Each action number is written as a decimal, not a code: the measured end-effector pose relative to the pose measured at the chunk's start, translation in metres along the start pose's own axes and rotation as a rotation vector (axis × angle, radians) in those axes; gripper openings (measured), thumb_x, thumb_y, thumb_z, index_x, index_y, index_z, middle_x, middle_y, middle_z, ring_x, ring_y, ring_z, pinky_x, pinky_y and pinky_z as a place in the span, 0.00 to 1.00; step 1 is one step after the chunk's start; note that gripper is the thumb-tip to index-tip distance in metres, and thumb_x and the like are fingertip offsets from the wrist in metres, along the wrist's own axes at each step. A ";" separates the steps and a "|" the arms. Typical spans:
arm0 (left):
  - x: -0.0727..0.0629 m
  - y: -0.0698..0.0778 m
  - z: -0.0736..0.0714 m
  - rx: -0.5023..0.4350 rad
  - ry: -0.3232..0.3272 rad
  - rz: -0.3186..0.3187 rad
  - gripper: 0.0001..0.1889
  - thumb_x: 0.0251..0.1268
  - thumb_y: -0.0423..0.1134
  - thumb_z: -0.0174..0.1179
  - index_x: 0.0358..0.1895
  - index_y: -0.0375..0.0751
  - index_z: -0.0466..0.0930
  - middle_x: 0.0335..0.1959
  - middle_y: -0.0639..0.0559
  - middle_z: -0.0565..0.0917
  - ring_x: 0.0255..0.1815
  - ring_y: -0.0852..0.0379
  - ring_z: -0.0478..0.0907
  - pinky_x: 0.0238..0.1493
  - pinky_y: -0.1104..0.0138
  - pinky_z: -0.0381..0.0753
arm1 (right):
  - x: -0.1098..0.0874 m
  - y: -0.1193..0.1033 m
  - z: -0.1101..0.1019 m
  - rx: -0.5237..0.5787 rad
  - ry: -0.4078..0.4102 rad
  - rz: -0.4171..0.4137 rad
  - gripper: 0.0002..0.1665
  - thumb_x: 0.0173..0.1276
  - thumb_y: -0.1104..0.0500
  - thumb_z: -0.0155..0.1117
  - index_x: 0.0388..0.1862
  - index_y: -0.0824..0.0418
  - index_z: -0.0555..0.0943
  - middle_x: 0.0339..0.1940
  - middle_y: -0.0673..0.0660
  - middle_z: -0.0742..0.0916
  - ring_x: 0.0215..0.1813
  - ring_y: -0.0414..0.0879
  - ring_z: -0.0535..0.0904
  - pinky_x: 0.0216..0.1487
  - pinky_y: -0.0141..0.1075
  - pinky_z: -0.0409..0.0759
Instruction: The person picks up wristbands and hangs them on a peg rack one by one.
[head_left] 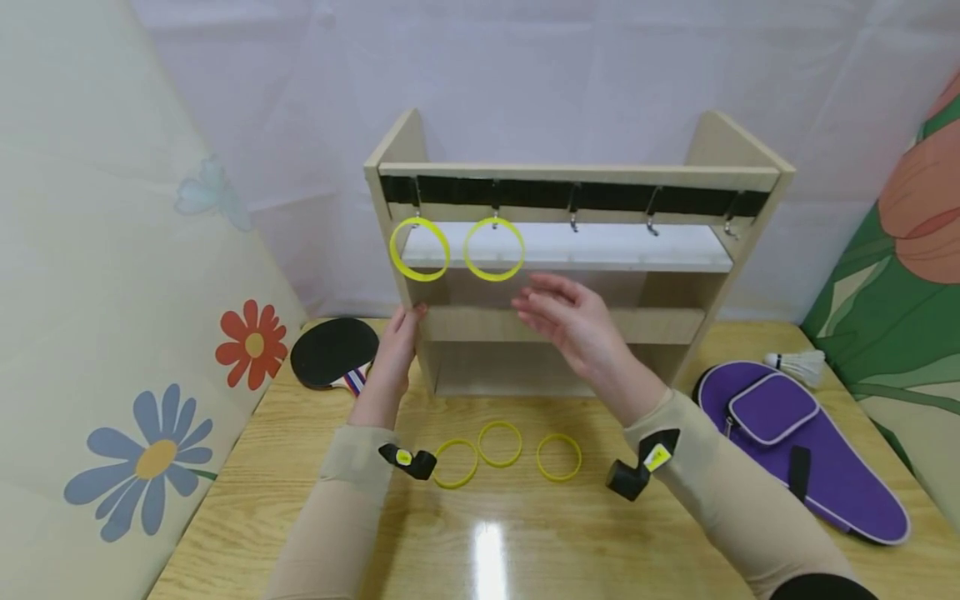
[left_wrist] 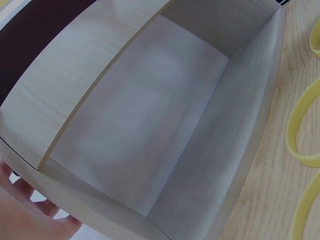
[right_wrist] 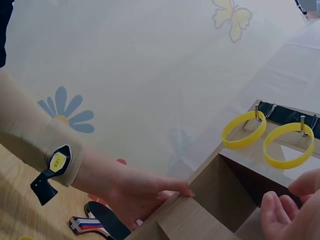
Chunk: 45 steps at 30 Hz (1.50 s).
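A small wooden shelf (head_left: 660,327) stands on the table with a row of metal hooks (head_left: 652,223) along its upper black strip. One yellow ring (head_left: 420,277) hangs from the leftmost hook, and a second yellow ring (head_left: 493,277) from the hook beside it. My left hand (head_left: 392,357) holds the shelf's left side panel, thumb at the front edge and fingers on the outer side. Just below and right of the second ring, my right hand (head_left: 576,323) is raised with loosely bent fingers, apart from the ring and holding nothing.
Three more yellow rings lie on the table (head_left: 247,517) before the shelf, the rightmost ring (head_left: 558,479) apart from the others. At left is a black table tennis bat (head_left: 333,352). A purple bat case (head_left: 817,467) and a shuttlecock (head_left: 801,367) lie at right.
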<state>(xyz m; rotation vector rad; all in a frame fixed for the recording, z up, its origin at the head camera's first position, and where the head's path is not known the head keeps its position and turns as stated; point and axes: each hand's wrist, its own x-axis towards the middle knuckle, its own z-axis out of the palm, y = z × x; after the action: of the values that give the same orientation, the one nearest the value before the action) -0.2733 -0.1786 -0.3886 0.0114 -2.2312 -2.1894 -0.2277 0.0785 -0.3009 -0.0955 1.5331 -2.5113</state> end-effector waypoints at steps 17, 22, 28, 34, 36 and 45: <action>-0.001 -0.001 0.000 -0.009 -0.002 0.008 0.28 0.76 0.49 0.43 0.77 0.51 0.57 0.70 0.39 0.65 0.70 0.45 0.61 0.76 0.51 0.54 | -0.009 0.037 -0.043 -0.185 0.032 0.076 0.28 0.72 0.71 0.55 0.70 0.72 0.65 0.47 0.58 0.83 0.42 0.42 0.85 0.50 0.32 0.83; -0.001 -0.001 0.000 -0.008 -0.004 0.008 0.28 0.76 0.49 0.42 0.77 0.51 0.57 0.70 0.39 0.64 0.71 0.45 0.60 0.76 0.51 0.54 | -0.013 0.051 -0.059 -0.240 0.010 0.076 0.28 0.72 0.71 0.54 0.70 0.74 0.64 0.42 0.52 0.84 0.41 0.41 0.85 0.50 0.33 0.83; -0.002 -0.001 0.000 -0.011 0.002 0.006 0.28 0.76 0.48 0.42 0.77 0.51 0.57 0.70 0.39 0.65 0.70 0.45 0.61 0.76 0.51 0.54 | -0.018 0.070 -0.076 -0.284 -0.006 0.096 0.27 0.72 0.72 0.54 0.68 0.78 0.63 0.38 0.49 0.85 0.40 0.39 0.85 0.49 0.33 0.84; -0.002 0.000 0.000 -0.004 -0.001 0.010 0.29 0.76 0.48 0.42 0.77 0.51 0.57 0.70 0.39 0.64 0.70 0.44 0.61 0.76 0.50 0.54 | -0.023 0.086 -0.088 -0.318 -0.013 0.112 0.27 0.71 0.73 0.53 0.67 0.81 0.63 0.36 0.48 0.85 0.38 0.39 0.84 0.51 0.37 0.84; -0.002 0.000 -0.001 -0.001 0.000 0.009 0.29 0.76 0.48 0.43 0.77 0.52 0.57 0.70 0.39 0.64 0.71 0.44 0.60 0.76 0.49 0.54 | -0.024 0.092 -0.091 -0.323 -0.013 0.113 0.27 0.71 0.74 0.53 0.66 0.82 0.63 0.35 0.49 0.84 0.38 0.39 0.84 0.50 0.37 0.84; -0.002 0.000 0.000 0.001 0.001 0.004 0.28 0.76 0.49 0.42 0.76 0.50 0.58 0.70 0.40 0.65 0.71 0.46 0.60 0.77 0.51 0.52 | -0.029 0.111 -0.106 -0.376 -0.001 0.134 0.26 0.70 0.74 0.54 0.64 0.84 0.64 0.35 0.52 0.83 0.35 0.40 0.83 0.41 0.30 0.84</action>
<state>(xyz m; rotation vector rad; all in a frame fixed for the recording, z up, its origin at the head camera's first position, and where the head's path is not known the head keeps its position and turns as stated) -0.2718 -0.1789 -0.3884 0.0080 -2.2299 -2.1864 -0.2014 0.1275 -0.4463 -0.0457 1.9236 -2.0968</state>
